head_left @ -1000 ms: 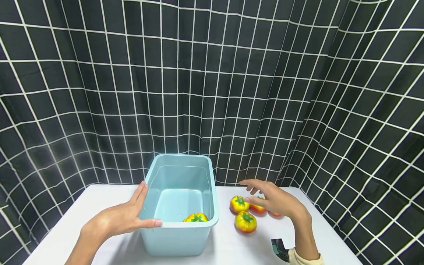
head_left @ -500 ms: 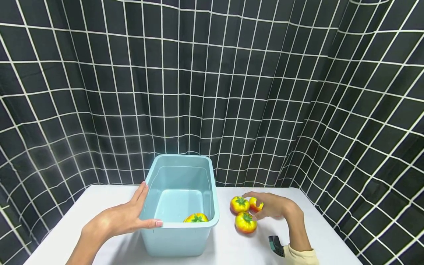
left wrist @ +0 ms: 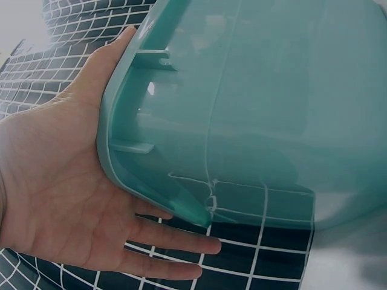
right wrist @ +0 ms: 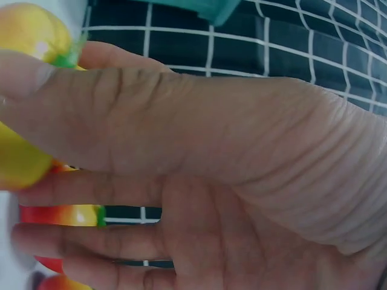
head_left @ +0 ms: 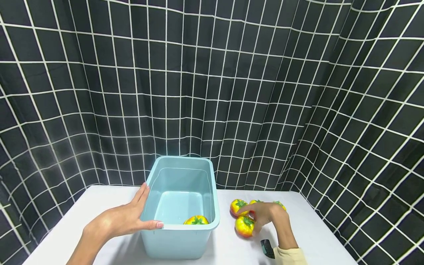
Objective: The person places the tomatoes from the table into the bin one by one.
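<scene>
White cloth (head_left: 236, 254) is lying under all I am watching from far off, where the left hand (head_left: 120, 220), fingers straight, is pressing against the blue bin (head_left: 175, 241), likely to steady it, with one fruit (head_left: 196, 220) sitting inside. Thumb and finger of the right hand (head_left: 264, 214) are lying around a loose fruit (head_left: 243, 226); I can't tell if they're squeezing. Behind, three more fruits (head_left: 237, 206) are sitting in easy reach, before a dark curtain (head_left: 185, 92).

Left hand (left wrist: 66, 175), right hand (head_left: 264, 212): both seen bare. Pale cream sleeve (head_left: 290, 256) worn on right arm, softly creased; beside its cuff, small rounded black device (head_left: 267, 249) seen, marked with teal.
</scene>
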Available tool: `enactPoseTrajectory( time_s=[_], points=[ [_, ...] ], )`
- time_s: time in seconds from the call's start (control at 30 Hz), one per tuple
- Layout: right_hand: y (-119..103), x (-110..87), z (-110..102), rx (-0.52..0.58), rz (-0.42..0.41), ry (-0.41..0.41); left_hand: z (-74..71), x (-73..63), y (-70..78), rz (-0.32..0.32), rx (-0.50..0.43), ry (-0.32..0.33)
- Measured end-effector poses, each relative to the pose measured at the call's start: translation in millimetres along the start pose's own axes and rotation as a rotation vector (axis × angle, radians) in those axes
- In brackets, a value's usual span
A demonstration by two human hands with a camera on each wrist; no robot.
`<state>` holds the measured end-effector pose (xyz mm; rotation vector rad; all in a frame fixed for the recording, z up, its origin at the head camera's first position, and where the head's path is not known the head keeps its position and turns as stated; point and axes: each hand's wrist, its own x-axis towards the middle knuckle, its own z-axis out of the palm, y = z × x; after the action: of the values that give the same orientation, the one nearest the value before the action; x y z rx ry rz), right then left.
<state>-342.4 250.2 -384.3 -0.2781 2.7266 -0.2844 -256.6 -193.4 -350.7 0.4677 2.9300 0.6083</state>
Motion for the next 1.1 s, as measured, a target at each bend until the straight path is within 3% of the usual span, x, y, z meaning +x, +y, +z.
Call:
enactPoseTrajectory(
  time_s=[0.33,0.67,0.83,0.97,1.1],
  points=[
    [-12,5.6,8,0.007,0.104,-0.018,-0.5,0.7,0.9,-0.003,0.011,0.007],
    [-16,0.5,5,-0.004,0.098,-0.018,0.2,-0.6,0.9,-0.007,0.002,0.004],
    [-14,-6.8,-2,-0.015,0.018,0.021,1.6,-0.3,-0.5,-0.006,-0.003,0.006],
    [-12,-11.8,-9,-0.014,-0.154,0.043,2.2,-0.1,-0.9,-0.005,-0.011,0.003],
    [-10,-17.3,-16,0.067,-0.333,0.064,2.5,0.3,-0.3,-0.005,-0.018,-0.003]
  ],
)
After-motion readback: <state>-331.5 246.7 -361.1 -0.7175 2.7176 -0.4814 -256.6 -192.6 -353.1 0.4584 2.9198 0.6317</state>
